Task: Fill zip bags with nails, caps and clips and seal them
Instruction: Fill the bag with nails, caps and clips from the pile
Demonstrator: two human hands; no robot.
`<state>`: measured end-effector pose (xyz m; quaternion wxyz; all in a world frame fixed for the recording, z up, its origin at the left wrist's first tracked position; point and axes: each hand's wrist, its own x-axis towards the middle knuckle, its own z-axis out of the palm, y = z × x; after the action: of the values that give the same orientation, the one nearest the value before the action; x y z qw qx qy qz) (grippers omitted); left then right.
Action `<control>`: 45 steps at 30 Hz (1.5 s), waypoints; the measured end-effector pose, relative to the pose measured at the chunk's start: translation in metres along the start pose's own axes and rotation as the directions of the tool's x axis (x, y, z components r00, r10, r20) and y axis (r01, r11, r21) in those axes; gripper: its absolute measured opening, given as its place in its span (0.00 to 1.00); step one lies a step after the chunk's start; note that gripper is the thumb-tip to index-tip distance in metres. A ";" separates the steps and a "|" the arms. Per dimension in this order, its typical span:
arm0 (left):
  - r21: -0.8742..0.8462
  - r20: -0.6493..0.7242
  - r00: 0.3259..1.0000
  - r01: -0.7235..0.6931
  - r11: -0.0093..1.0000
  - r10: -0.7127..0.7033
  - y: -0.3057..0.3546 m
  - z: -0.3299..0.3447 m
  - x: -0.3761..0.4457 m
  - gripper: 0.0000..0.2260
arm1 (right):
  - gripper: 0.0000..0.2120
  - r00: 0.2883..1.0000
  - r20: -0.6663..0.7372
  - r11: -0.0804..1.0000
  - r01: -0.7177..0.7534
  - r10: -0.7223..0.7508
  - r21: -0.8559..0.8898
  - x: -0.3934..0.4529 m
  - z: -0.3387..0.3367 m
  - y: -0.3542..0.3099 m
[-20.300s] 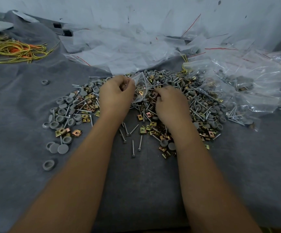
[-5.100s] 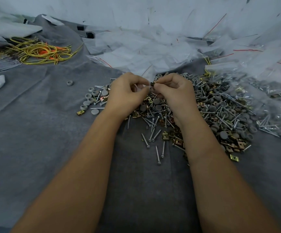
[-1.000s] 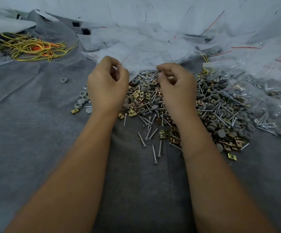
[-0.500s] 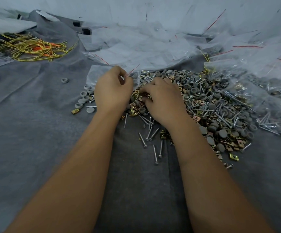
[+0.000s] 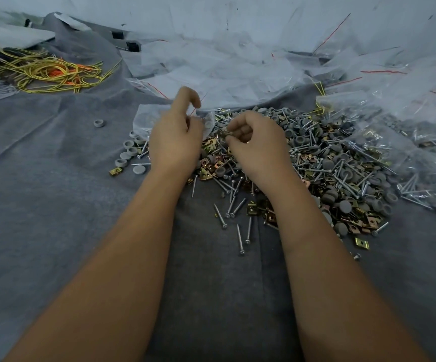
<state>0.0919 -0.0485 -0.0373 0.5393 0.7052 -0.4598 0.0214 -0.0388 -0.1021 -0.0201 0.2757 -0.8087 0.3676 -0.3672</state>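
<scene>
Bag first, because that is what our next move hangs on: a clear zip bag, held up in our left hand, with its body trailing off to the left over the grey cloth on the worktop and its mouth, as far as we can judge, turned right toward the heap. The left hand's fingers are curled and pinch the plastic near its red-lined edge, index finger lifted. Our right hand sits just beside it, a small gap between the two, fingers bunched together round something small and metallic; we cannot tell whether it is a clip or a nail. So the opening lies directly left of the right hand's fingertips, and the right hand is plainly the one to feed it, moving leftward and slightly away from us. Under and to the right of both hands spreads the pile of nails, grey caps and brassy clips; a few loose nails point toward us nearer the body, and stray caps sit left of the left wrist. Empty bags are heaped beyond, filled ones off to the right, yellow cord far left. We judge filling has only just begun on this bag.
</scene>
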 end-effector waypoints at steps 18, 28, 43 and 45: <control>-0.158 0.190 0.982 0.009 0.987 0.021 -0.002 0.003 -0.001 0.06 | 0.07 0.946 -0.250 0.943 -0.122 0.204 0.310 0.006 -0.013 0.006; -0.117 0.275 0.956 -0.070 0.991 0.100 0.007 0.004 -0.006 0.04 | 0.10 0.985 -0.172 0.975 0.047 -0.009 0.218 0.002 -0.003 0.001; -0.145 0.155 0.975 -0.138 0.980 0.161 0.007 0.003 -0.005 0.20 | 0.08 0.984 -0.172 0.983 -0.008 0.040 0.184 0.001 -0.002 0.003; -0.128 0.116 0.986 -0.104 0.986 0.119 0.005 0.005 -0.003 0.19 | 0.07 0.983 -0.181 0.981 -0.006 0.042 0.193 0.001 -0.002 0.003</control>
<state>0.0843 -0.0501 -0.0373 0.5499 0.6441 -0.5314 -0.0201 -0.0410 -0.1050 -0.0201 0.3215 -0.7363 0.3642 -0.4709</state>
